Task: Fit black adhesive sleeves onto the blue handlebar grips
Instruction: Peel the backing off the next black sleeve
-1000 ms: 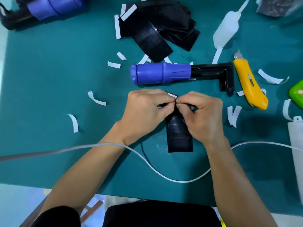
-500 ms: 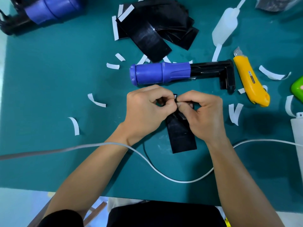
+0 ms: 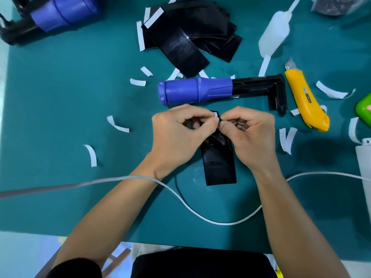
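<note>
Viewing through the head camera, I record both hands together at the middle of the green mat (image 3: pixel 60 97). The left hand (image 3: pixel 176 135) and right hand (image 3: pixel 251 135) meet fingertip to fingertip and pinch the far end of one black sleeve (image 3: pixel 219 167), where a small white backing tab (image 3: pixel 215 113) shows between them. The near end of that sleeve lies flat on the mat, pointing toward the person. Whether the tab is lifted off the adhesive, I cannot tell.

Just beyond the knuckles a blue grip (image 3: pixel 196 91) lies on its side, mounted on a black L-shaped bracket (image 3: pixel 261 87); sleeve and grip are apart. A stack of black sleeves (image 3: pixel 186 39) sits farther back, some with white strips at their edges. A second blue grip (image 3: pixel 60 13) is at the far left corner.

Right of the bracket lies a yellow utility knife (image 3: pixel 305 99), with a white squeeze bottle (image 3: pixel 275 35) behind it. Curled white backing strips (image 3: pixel 118 125) lie scattered on the mat. A white cable (image 3: pixel 200 214) runs across the near part of the mat, past both forearms.
</note>
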A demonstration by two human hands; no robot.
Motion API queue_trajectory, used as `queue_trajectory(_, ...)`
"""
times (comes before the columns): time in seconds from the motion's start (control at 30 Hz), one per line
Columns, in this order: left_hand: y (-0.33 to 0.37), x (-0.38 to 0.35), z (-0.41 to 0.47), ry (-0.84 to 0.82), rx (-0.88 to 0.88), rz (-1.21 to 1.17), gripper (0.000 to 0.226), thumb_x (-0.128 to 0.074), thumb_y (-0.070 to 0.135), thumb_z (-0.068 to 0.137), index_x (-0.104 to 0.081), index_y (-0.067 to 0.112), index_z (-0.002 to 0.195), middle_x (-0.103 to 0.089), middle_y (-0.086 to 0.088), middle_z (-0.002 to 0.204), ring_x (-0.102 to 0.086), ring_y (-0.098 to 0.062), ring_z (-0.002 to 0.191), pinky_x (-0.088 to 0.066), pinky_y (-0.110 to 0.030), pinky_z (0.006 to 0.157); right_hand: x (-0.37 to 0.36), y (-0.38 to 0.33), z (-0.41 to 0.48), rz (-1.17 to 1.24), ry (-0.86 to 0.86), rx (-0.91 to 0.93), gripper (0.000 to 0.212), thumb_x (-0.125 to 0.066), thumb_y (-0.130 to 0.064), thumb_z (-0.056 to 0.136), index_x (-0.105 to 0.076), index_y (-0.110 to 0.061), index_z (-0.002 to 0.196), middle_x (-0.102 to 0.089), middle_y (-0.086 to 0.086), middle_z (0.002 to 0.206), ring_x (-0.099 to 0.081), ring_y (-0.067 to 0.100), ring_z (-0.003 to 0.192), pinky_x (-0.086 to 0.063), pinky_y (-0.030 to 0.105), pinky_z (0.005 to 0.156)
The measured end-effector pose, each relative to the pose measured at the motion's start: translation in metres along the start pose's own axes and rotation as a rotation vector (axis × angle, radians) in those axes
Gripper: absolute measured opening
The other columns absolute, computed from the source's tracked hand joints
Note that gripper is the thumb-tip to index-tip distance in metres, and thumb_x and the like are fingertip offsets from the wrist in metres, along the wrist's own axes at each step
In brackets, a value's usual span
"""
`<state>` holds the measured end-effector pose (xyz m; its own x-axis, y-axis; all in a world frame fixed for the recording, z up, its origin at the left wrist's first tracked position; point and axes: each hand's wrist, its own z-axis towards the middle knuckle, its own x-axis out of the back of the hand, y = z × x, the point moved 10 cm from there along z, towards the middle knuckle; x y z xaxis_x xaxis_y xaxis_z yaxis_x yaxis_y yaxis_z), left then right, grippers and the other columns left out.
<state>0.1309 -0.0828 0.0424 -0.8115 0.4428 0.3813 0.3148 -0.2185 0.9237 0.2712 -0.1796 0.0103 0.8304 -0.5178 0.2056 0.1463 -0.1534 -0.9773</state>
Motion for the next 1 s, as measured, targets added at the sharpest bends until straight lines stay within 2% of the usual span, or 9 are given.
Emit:
queue_trajectory(0.13,-0.002,0.0,0.0,0.003,0.04,0.021,0.022,-0.081,0.021,0.081,-0.076,0.043,0.08,-0.074,0.019,0.078,-0.065,-0.007,0.065,-0.05,-0.016,0.065,-0.001,-0.005,-0.003,-0.096,0.007,0.045,0.01,-0.076,0.0,0.085,-0.078,-0.01,0.083,-0.073,0.0,0.074,-0.066,0.023,0.066,-0.054,0.041,0.063)
queue_trajectory(0.27,-0.009,-0.002,-0.001,-0.013,0.097,0.02,0.014,-0.076,0.021,0.078,-0.075,0.034,0.073,-0.071,0.015,0.07,-0.059,-0.001,0.06,-0.048,-0.016,0.062,-0.002,-0.009,-0.005,-0.108,0.028,0.071,0.023,-0.076,0.001,0.085,-0.076,-0.022,0.084,-0.073,-0.008,0.073,-0.065,0.008,0.067,-0.05,0.02,0.065)
queue_trajectory(0.33,-0.013,-0.003,-0.002,-0.023,0.133,-0.01,0.011,-0.075,0.021,0.075,-0.074,0.031,0.07,-0.069,0.014,0.065,-0.055,0.0,0.057,-0.046,-0.016,0.059,-0.003,-0.01,-0.006,-0.094,0.034,0.074,0.026,-0.076,0.0,0.084,-0.076,-0.026,0.085,-0.073,-0.01,0.073,-0.066,0.005,0.067,-0.049,0.016,0.066)
queue_trajectory(0.47,-0.016,-0.003,-0.001,-0.011,0.16,-0.082,0.013,-0.072,0.018,0.074,-0.072,0.028,0.067,-0.068,0.003,0.064,-0.051,-0.002,0.055,-0.045,-0.018,0.055,-0.005,-0.006,-0.005,-0.006,0.057,0.026,0.027,-0.076,-0.005,0.083,-0.076,-0.031,0.081,-0.073,-0.01,0.073,-0.066,0.009,0.063,-0.051,0.022,0.061)
queue_trajectory(0.57,-0.016,-0.002,-0.001,0.001,0.153,-0.127,0.017,-0.071,0.009,0.077,-0.072,0.023,0.067,-0.067,-0.003,0.064,-0.051,-0.006,0.055,-0.045,-0.02,0.053,-0.009,-0.004,-0.004,0.118,0.041,-0.019,0.035,-0.075,0.0,0.082,-0.075,-0.034,0.076,-0.073,-0.015,0.07,-0.065,-0.001,0.062,-0.05,0.016,0.061)
queue_trajectory(0.7,-0.017,-0.003,0.0,0.004,0.157,-0.182,0.021,-0.07,0.003,0.079,-0.071,0.02,0.067,-0.068,-0.008,0.067,-0.052,-0.011,0.057,-0.045,-0.024,0.054,-0.011,-0.001,-0.003,0.246,0.023,-0.059,0.039,-0.074,0.003,0.08,-0.076,-0.036,0.074,-0.071,-0.014,0.065,-0.063,-0.001,0.056,-0.049,0.014,0.057)
queue_trajectory(0.83,-0.017,-0.004,0.001,-0.004,0.149,-0.208,0.027,-0.071,0.0,0.08,-0.072,0.023,0.067,-0.068,-0.005,0.067,-0.053,-0.01,0.058,-0.046,-0.022,0.056,-0.012,0.001,-0.002,0.315,0.013,-0.084,0.042,-0.074,0.003,0.08,-0.079,-0.038,0.075,-0.07,-0.011,0.063,-0.061,0.001,0.053,-0.048,0.016,0.054)
queue_trajectory(1.0,-0.016,-0.004,0.001,-0.006,0.151,-0.231,0.024,-0.069,-0.001,0.079,-0.071,0.019,0.066,-0.068,0.003,0.064,-0.052,-0.007,0.057,-0.045,-0.018,0.057,-0.011,0.006,-0.002,0.38,0.028,-0.126,0.034,-0.075,0.0,0.078,-0.08,-0.033,0.075,-0.07,-0.006,0.062,-0.06,0.005,0.051,-0.048,0.018,0.053)
